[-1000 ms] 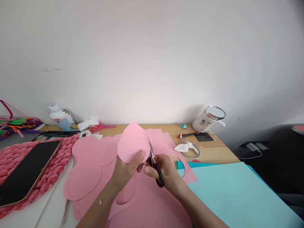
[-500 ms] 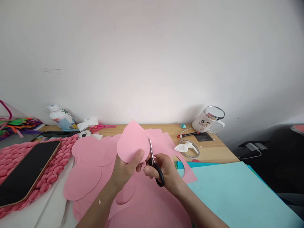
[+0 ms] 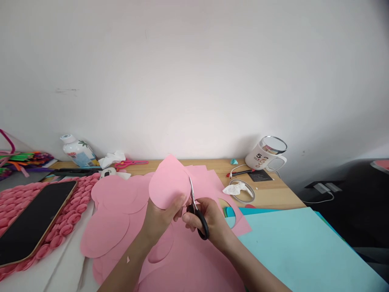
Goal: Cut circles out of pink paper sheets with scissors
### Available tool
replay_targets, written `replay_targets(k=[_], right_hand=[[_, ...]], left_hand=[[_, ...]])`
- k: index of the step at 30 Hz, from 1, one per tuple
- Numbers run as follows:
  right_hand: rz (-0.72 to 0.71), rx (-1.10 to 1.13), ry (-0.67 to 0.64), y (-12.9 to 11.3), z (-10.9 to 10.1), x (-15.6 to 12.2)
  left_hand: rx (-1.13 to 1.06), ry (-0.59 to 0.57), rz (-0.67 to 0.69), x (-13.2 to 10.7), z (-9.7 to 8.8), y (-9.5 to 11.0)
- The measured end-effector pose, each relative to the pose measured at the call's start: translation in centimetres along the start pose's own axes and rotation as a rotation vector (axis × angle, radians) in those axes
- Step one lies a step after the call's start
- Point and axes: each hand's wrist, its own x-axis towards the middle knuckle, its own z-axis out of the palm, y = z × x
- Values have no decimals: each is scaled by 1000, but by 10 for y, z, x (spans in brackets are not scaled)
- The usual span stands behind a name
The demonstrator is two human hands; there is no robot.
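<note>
My left hand (image 3: 162, 221) pinches the lower edge of a pink paper piece (image 3: 168, 182), rounded below with a pointed top. In my right hand (image 3: 209, 219) is a pair of black-handled scissors (image 3: 202, 225), blades pointing up along the paper's right edge. The blades look nearly closed, and the lower ones are partly behind my fingers. Under both hands lie overlapping pink paper rounds (image 3: 105, 233) and larger pink sheets (image 3: 194, 263). A small pink scrap (image 3: 128, 259) rests on my left forearm.
On the left, a phone (image 3: 36, 219) lies on rows of pink rosettes (image 3: 68, 219). Farther back are a white bottle (image 3: 79, 152) and pink scissors (image 3: 130, 163). A white mug (image 3: 264, 156), a coiled cable (image 3: 251, 194) and light blue sheets (image 3: 298, 251) are on the right.
The scissors and my right hand have shifted very slightly left along the paper's edge, and the blades look a little more closed. My left hand keeps its hold on the paper.
</note>
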Motion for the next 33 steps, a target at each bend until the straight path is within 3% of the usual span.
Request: replay_targets(k=[4, 10, 33], right_hand=[[-25, -2, -34, 0, -3, 1], [-23, -37, -30, -1, -5, 1], [-54, -60, 30, -7, 1, 1]], left_hand=[[25, -4, -46, 0, -1, 2], [68, -101, -85, 0, -4, 6], [116, -79, -23, 2, -9, -1]])
